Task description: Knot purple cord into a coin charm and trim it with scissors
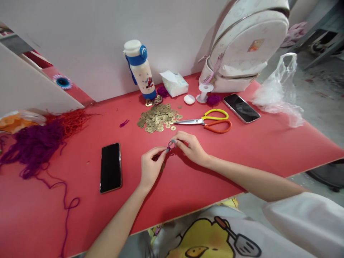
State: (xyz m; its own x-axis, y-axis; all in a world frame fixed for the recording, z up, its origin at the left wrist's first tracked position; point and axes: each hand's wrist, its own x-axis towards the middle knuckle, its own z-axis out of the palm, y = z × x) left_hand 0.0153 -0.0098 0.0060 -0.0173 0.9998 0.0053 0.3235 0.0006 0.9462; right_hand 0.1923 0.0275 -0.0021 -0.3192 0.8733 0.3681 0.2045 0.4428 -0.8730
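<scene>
My left hand (153,165) pinches a short length of dark purple cord (169,148) between thumb and fingertips above the red table. Close beside it, my right hand (189,146) is closed at the fingertips on the upper end of the same cord, where a small loop shows. The fingers hide part of the cord, and I cannot tell how it is knotted. Just beyond the hands lies a heap of brass-coloured coins (157,116) with holes in their middles. Scissors (200,122) with one yellow and one orange handle rest to the right of the heap, tips touching its edge.
Purple yarn (40,143) and red strands (77,122) pile up at the left. One phone (110,168) lies left, another phone (242,108) right. Behind stand a bottle (141,73), a tissue pack (176,85), a white spool (204,92) and a backpack (244,46). A plastic bag (279,93) hangs over the edge.
</scene>
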